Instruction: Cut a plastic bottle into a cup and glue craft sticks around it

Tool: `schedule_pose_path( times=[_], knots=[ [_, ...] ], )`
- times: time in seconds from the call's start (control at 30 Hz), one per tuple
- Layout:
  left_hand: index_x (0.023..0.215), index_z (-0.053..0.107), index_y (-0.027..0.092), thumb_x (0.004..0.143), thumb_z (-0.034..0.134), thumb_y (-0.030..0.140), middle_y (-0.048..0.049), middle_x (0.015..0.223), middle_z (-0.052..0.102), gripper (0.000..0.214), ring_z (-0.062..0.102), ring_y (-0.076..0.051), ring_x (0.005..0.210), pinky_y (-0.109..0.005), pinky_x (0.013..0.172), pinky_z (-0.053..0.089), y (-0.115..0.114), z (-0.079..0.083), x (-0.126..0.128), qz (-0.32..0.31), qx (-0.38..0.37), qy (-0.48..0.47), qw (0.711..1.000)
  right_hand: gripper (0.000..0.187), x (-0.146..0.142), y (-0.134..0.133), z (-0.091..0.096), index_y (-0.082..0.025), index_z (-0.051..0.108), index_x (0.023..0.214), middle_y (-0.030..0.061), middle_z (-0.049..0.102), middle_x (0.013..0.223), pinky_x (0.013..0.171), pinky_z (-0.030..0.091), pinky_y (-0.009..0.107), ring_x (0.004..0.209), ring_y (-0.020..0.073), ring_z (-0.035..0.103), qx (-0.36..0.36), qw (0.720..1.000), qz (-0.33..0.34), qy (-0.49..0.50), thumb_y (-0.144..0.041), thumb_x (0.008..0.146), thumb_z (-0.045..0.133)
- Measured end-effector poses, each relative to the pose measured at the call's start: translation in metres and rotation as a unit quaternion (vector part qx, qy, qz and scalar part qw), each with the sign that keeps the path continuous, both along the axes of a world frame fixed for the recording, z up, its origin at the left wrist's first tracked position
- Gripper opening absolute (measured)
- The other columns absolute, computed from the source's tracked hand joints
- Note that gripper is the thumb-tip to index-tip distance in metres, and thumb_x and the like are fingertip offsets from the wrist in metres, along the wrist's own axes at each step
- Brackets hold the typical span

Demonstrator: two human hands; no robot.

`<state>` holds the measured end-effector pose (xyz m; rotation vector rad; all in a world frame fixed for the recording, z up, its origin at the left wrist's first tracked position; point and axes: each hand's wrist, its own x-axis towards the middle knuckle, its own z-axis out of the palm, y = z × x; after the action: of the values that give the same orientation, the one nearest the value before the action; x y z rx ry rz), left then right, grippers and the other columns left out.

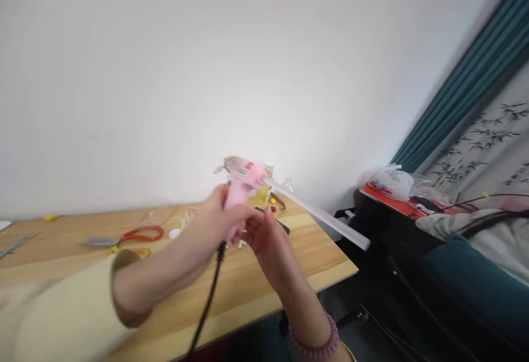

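Note:
A pink hot glue gun (239, 188) is held up above the wooden table, its handle wrapped by my left hand (225, 213). Its nozzle end is to the left, blurred by motion. From the back of the gun a long translucent glue stick (322, 216) sticks out down to the right. A black cord (210, 296) hangs from the bottom of the handle. My right hand (270, 243) is close against the fingers of my left hand, thumb raised apart from its other fingers. Those fingertips are partly hidden, and whether they touch the handle I cannot tell.
Red-handled scissors (142, 233) and a yellow-handled tool (140, 252) lie on the wooden table (318, 252) at left. Small white pieces and a dark flat object (283, 227) lie behind my hands. Plastic bags (390, 182) rest on a red surface at right, beyond the table's edge.

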<state>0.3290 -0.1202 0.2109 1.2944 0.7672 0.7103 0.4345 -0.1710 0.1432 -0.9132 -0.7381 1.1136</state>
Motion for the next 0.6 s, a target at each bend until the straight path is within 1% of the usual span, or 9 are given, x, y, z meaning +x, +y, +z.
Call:
schedule_pose_path(
  times=[0.07,0.17,0.23,0.3,0.33,0.4,0.47,0.53,0.6],
  knots=[
    [0.081,0.052,0.017,0.063,0.060,0.017,0.0045,0.059,0.052,0.020,0.047,-0.010,0.051,-0.021,0.048,0.039,-0.026,-0.010,0.026,-0.058,-0.058,-0.015,0.997,0.040,0.013,-0.010,0.005,-0.018,0.062,0.071,-0.0019,0.055,0.055,0.044,0.039,0.021,0.051,0.0112,0.051,0.000,0.998,-0.037,0.056,-0.058,0.069,0.061],
    [0.091,0.057,0.019,0.064,0.058,0.015,-0.0019,0.084,0.062,0.028,0.059,-0.018,0.081,-0.030,0.073,0.048,-0.051,-0.032,0.050,-0.113,-0.110,-0.074,0.985,0.027,0.035,-0.024,0.004,-0.018,0.062,0.073,-0.0021,0.055,0.059,0.043,0.038,0.020,0.051,0.0100,0.050,-0.018,0.987,-0.129,0.092,-0.044,0.066,0.069],
    [0.096,0.059,0.021,0.066,0.060,0.017,-0.0036,0.094,0.064,0.030,0.057,-0.022,0.099,-0.034,0.087,0.043,-0.053,-0.046,0.054,-0.104,-0.112,-0.100,0.983,0.027,0.055,-0.033,-0.004,-0.020,0.059,0.072,-0.0021,0.055,0.063,0.049,0.044,0.022,0.055,0.0103,0.051,-0.008,0.980,-0.172,0.100,-0.044,0.067,0.068],
    [0.097,0.059,0.021,0.066,0.062,0.020,-0.0041,0.100,0.064,0.031,0.054,-0.023,0.106,-0.036,0.093,0.040,-0.044,-0.058,0.051,-0.063,-0.116,-0.115,0.985,0.028,0.079,-0.044,-0.017,-0.022,0.054,0.069,-0.0061,0.045,0.057,0.050,0.045,0.020,0.051,0.0078,0.046,-0.011,0.974,-0.205,0.096,-0.047,0.067,0.067],
    [0.097,0.059,0.021,0.066,0.062,0.021,-0.0044,0.101,0.064,0.031,0.056,-0.023,0.104,-0.037,0.091,0.041,-0.036,-0.064,0.047,-0.038,-0.121,-0.120,0.985,0.028,0.093,-0.050,-0.025,-0.022,0.053,0.068,-0.0086,0.036,0.052,0.047,0.042,0.017,0.045,0.0058,0.038,-0.023,0.972,-0.218,0.087,-0.046,0.067,0.067],
    [0.092,0.056,0.019,0.065,0.063,0.023,-0.0040,0.095,0.063,0.029,0.061,-0.020,0.086,-0.036,0.080,0.047,-0.018,-0.076,0.036,0.011,-0.135,-0.127,0.983,0.029,0.121,-0.062,-0.044,-0.020,0.054,0.067,-0.0112,0.022,0.047,0.034,0.028,0.013,0.038,0.0038,0.022,-0.074,0.970,-0.227,0.056,-0.045,0.066,0.069],
    [0.088,0.052,0.018,0.063,0.062,0.023,0.0002,0.079,0.061,0.027,0.058,-0.014,0.064,-0.031,0.063,0.048,0.000,-0.090,0.021,0.048,-0.144,-0.141,0.978,0.033,0.151,-0.074,-0.062,-0.017,0.058,0.070,-0.0123,0.020,0.045,0.029,0.017,0.014,0.035,0.0028,0.014,-0.149,0.963,-0.223,0.009,-0.049,0.065,0.068],
    [0.087,0.049,0.019,0.065,0.059,0.023,0.0053,0.063,0.054,0.025,0.049,-0.009,0.051,-0.025,0.052,0.044,0.014,-0.104,0.007,0.062,-0.148,-0.163,0.973,0.033,0.182,-0.083,-0.074,-0.016,0.060,0.068,-0.0126,0.022,0.042,0.028,0.011,0.014,0.033,0.0016,0.013,-0.223,0.947,-0.228,-0.049,-0.048,0.066,0.069],
    [0.087,0.047,0.019,0.068,0.057,0.024,0.0083,0.052,0.047,0.022,0.042,-0.007,0.044,-0.021,0.048,0.040,0.025,-0.115,-0.005,0.061,-0.144,-0.172,0.972,0.027,0.214,-0.090,-0.077,-0.015,0.061,0.064,-0.0112,0.026,0.040,0.028,0.010,0.014,0.030,0.0016,0.017,-0.289,0.919,-0.242,-0.117,-0.040,0.067,0.072]
  ],
)
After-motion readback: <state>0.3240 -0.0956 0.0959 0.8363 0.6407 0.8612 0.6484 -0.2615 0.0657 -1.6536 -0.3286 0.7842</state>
